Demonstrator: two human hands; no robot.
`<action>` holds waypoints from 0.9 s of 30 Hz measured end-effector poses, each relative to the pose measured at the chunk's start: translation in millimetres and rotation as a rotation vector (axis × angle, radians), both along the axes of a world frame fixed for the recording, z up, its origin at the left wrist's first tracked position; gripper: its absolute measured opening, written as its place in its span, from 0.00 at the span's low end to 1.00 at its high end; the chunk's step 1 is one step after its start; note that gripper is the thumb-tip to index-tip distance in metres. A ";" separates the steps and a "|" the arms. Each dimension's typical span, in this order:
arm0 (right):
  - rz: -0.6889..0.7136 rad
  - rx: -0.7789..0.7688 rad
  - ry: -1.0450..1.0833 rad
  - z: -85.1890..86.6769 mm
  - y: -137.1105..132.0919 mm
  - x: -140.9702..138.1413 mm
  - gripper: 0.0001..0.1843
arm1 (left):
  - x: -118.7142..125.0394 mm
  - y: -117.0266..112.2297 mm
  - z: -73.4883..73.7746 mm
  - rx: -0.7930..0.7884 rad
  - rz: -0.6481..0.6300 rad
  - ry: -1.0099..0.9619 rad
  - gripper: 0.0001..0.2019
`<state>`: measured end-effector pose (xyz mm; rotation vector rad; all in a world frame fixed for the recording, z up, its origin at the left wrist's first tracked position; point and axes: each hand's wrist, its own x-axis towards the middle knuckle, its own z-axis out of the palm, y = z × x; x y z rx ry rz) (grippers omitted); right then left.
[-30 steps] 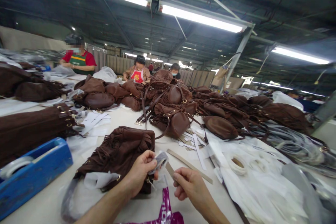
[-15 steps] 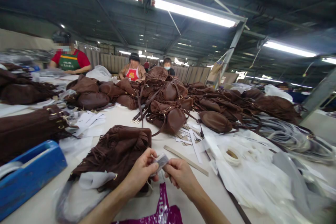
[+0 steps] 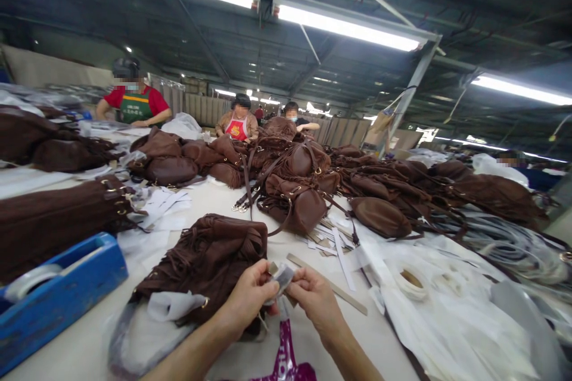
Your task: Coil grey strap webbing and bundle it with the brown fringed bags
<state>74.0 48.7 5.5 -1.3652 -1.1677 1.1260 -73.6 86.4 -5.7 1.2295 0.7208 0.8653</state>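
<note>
My left hand and my right hand are close together, both closed with pinching fingers. Between them they hold a small translucent plastic piece; its contents are hard to make out. A brown fringed handbag lies just beyond my left hand and forearm. Its handle is wrapped in clear film and curves over the table, and white wrapping covers a part near a gold ring. Below my hands, a purple printed plastic bag rests at the table's front.
A blue tape dispenser stands at left, beside another brown bag. Brown bags are heaped across the table's back. White sheeting and a roll lie right, near a flat strip. Co-workers work beyond.
The view has turned slightly left, so everything sits further right. Between my fingers the plastic piece has changed angle and looks more spread out. Both hands keep hold of it.
</note>
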 end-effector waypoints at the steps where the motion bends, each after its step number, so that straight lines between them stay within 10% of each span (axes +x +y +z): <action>1: -0.002 0.001 -0.004 -1.8 0.1 0.7 0.17 | 0.2 -0.2 -0.4 -0.006 0.013 -0.007 0.11; 22: 0.198 -0.191 -0.003 -3.1 3.0 -3.3 0.19 | -2.7 5.6 -7.6 -0.142 0.049 -0.084 0.15; 27: 0.238 -0.015 -0.142 -7.5 -13.3 -1.2 0.14 | -2.2 7.0 -6.8 -0.144 0.089 -0.071 0.13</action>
